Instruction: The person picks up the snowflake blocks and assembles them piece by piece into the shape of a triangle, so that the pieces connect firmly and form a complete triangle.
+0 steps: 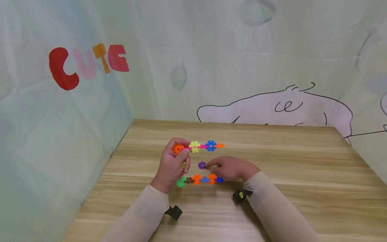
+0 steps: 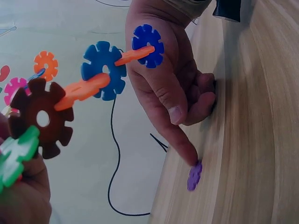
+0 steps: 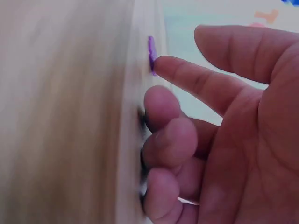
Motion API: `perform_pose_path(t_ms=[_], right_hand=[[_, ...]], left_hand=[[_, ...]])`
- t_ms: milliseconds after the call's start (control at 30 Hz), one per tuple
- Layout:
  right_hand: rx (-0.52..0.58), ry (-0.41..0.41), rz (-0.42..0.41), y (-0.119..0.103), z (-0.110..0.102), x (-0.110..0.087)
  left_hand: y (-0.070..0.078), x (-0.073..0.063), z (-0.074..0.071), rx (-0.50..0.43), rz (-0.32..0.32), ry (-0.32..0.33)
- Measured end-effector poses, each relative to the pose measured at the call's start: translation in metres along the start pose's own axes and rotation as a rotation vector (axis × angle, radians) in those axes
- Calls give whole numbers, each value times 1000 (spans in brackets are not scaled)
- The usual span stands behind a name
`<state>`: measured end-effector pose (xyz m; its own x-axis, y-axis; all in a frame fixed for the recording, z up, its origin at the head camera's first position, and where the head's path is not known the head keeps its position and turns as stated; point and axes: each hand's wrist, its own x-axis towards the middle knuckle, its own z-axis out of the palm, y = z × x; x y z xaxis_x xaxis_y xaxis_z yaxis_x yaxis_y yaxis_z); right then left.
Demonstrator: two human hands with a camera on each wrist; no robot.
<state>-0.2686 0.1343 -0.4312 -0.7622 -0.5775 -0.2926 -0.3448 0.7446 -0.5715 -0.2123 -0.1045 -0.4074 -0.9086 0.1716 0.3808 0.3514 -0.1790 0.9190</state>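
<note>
My left hand (image 1: pixel 173 163) grips a chain of interlocked plastic snowflake discs (image 1: pixel 195 147) between thumb and fingers, raised over the table. The chain bends into a C shape open to the right. Its upper row runs through orange, pink, yellow and blue to an orange end disc. Along the lower row come green, a brown disc (image 2: pixel 43 118), orange and blue pieces. Part of the left side is hidden behind my fingers. My right hand (image 1: pixel 232 167) touches a loose purple snowflake disc (image 1: pixel 202 165) on the table with its extended index fingertip, the other fingers curled in.
The wood-grain table (image 1: pixel 287 154) meets a printed cloth backdrop (image 1: pixel 169 67) behind and on the left. Black wrist cameras (image 1: pixel 174 212) hang beneath both sleeves.
</note>
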Motion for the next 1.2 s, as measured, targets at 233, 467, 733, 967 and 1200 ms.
perform_pose_path(t_ms=[233, 467, 733, 967, 1200], right_hand=[[16, 82, 27, 6, -11, -4], [61, 113, 47, 7, -11, -3], [64, 87, 66, 5, -1, -1], [9, 106, 64, 1, -1, -4], [25, 113, 44, 6, 0, -4]], left_hand=[[0, 0, -1, 3, -1, -9], [0, 1, -2, 4, -5, -3], [1, -1, -1, 6, -15, -3], [1, 0, 0, 11, -19, -6], [0, -1, -1, 14, -24, 16]])
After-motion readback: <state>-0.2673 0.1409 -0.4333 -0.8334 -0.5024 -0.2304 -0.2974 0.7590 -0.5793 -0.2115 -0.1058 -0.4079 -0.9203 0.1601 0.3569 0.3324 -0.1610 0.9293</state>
